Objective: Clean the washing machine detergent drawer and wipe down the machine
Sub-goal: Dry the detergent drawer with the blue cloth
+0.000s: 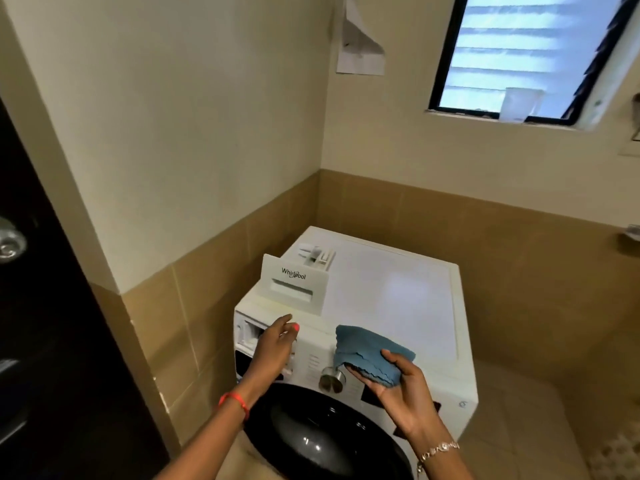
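Observation:
A white front-loading washing machine (391,292) stands in the corner with its dark round door (322,441) facing me. The detergent drawer (294,284) lies on the machine's top at the left, its front panel toward me. The drawer slot (250,336) at the upper left of the front panel gapes empty. My left hand (275,344) hovers in front of the slot's right edge, fingers loosely curled and holding nothing. My right hand (398,386) holds a folded blue cloth (370,351) above the control panel, near the silver dial (331,378).
Tan tiled walls close in behind and on the left of the machine. A dark door (41,306) with a metal knob stands at the far left. A window (526,53) sits high on the right, with a paper sheet (360,46) on the wall beside it.

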The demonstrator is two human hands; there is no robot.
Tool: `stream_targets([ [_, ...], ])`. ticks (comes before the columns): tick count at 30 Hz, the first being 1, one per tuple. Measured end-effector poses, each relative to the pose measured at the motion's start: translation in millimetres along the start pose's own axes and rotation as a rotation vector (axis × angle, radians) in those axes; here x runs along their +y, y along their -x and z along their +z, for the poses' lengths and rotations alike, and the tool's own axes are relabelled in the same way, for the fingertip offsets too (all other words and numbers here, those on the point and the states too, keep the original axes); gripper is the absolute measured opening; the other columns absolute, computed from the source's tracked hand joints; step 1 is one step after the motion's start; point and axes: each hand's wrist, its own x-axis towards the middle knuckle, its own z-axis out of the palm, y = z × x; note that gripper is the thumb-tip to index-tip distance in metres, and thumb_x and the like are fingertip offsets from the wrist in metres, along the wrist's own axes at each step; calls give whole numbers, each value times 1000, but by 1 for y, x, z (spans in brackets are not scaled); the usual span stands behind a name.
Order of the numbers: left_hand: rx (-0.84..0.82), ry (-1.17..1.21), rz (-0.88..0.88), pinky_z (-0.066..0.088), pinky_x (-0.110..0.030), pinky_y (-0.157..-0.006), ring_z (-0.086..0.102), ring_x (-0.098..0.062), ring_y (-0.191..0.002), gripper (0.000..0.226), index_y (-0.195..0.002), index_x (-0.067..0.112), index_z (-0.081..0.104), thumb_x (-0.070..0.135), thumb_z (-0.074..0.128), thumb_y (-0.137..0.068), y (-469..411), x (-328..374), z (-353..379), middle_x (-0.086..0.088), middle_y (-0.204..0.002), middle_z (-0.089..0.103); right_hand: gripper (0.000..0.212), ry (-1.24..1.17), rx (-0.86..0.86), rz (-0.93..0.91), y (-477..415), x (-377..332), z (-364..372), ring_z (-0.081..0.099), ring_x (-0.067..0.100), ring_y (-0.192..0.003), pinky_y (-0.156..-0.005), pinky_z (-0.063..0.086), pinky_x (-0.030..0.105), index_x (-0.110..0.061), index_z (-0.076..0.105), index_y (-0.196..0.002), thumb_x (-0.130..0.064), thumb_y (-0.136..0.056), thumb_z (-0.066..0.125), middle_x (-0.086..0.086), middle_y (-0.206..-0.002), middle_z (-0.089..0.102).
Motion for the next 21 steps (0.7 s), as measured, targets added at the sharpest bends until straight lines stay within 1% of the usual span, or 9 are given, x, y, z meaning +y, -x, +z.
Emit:
stream_targets([
  [2, 41, 0, -22, 45, -11, -71, 54, -17, -101, 39, -135, 7, 44, 18, 46, -97, -24, -1, -8, -13, -128, 52, 103, 10, 10, 41, -27, -3, 6, 65, 40, -96, -83, 50, 57, 3, 52, -116, -1, -21, 91, 28, -110, 63],
  [5, 99, -22, -51, 39, -21, -86, 51, -23, -117, 38, -132, 6, 48, 17, 47, -96, -63, -1, -22, -15, -130, 53, 98, 16, 25, 98, -67, -5, 21, 67, 39, -89, -79, 52, 52, 9, 55, -111, -5, -22, 93, 30, -105, 65],
  [7, 135, -8, -53, 37, -25, -93, 49, -25, -122, 38, -132, 5, 48, 16, 48, -96, -85, 2, -30, -16, -130, 54, 67, 49, 26, 118, -83, -6, 34, 70, 36, -78, -72, 54, 47, 10, 58, -103, -7, -46, 87, 28, -95, 68],
  [9, 158, 24, -60, 36, -22, -91, 49, -23, -122, 39, -133, 2, 45, 14, 47, -96, -106, 6, -36, -15, -132, 52, 24, 78, 39, 150, -103, -9, 44, 70, 34, -71, -69, 55, 44, 9, 58, -98, -8, -82, 58, 27, -87, 69],
  [10, 160, 31, -57, 35, -19, -88, 49, -19, -117, 40, -134, 0, 43, 12, 46, -96, -114, 8, -40, -15, -132, 51, 22, 76, 52, 162, -115, -9, 46, 70, 34, -70, -70, 55, 44, 9, 57, -98, -8, -90, 47, 26, -85, 70],
  [12, 158, 29, -29, 32, -14, -83, 47, -14, -112, 41, -135, -2, 41, 9, 46, -96, -131, 7, -46, -15, -135, 48, 24, 121, 59, 149, -132, -5, 51, 71, 33, -72, -71, 55, 42, 7, 57, -99, -10, -94, 40, 25, -85, 70],
  [16, 142, 31, -51, 29, -20, -97, 38, -22, -133, 47, -139, 0, 36, 9, 48, -95, -165, 1, -55, -14, -145, 39, 27, 182, 44, 135, -153, 5, 61, 70, 33, -77, -72, 56, 39, 4, 59, -98, -12, -96, 37, 24, -86, 71],
  [19, 94, 21, -49, 28, -27, -106, 33, -22, -137, 53, -142, 4, 32, 11, 52, -93, -192, -4, -61, -10, -148, 34, 26, 129, 73, 118, -164, 12, 73, 62, 40, -97, -80, 51, 48, 2, 55, -111, -12, -93, 42, 25, -97, 69],
  [21, 42, -12, -3, 29, -31, -108, 35, -21, -136, 54, -140, 9, 36, 13, 57, -90, -209, -5, -67, -8, -147, 37, 29, 96, 87, 84, -168, 16, 83, 61, 40, -100, -81, 51, 50, 1, 55, -114, -12, -90, 46, 25, -100, 68],
])
